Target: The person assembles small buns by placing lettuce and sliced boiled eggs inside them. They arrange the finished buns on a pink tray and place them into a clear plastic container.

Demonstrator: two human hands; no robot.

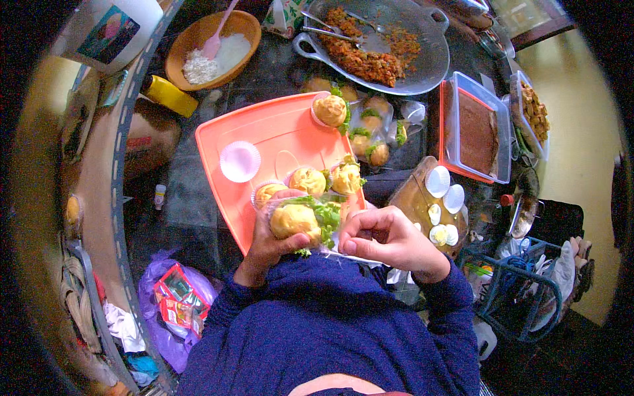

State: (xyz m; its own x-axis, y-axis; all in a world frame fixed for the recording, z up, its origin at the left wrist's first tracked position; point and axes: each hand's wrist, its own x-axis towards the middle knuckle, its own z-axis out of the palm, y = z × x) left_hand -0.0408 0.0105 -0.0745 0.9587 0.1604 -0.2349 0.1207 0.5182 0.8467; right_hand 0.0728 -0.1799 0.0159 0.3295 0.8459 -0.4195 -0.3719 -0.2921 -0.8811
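Note:
My left hand point(259, 243) is wrapped round a filled bun point(290, 221) in a clear plastic bag, over the near edge of an orange tray point(221, 195). Green lettuce point(327, 214) sticks out of the bun's right side. Thumb and fingers of my right hand point(393, 241) are pinched together at the bag's right edge. Just beyond my hands, three more buns sit in paper cups, among them a middle bun point(308, 181) and a right one point(346, 178). Another bun point(329, 111) with lettuce sits at the tray's far corner, and a paper cup point(240, 162) at the left.
Several bagged buns point(371, 119) lie behind the tray. A large pan point(422, 63) of orange-brown filling stands farther back, near a bowl point(177, 56) of white powder. On the right are a wooden board point(413, 191) with egg pieces, a brown slab in a container point(503, 142), and a basket point(512, 290).

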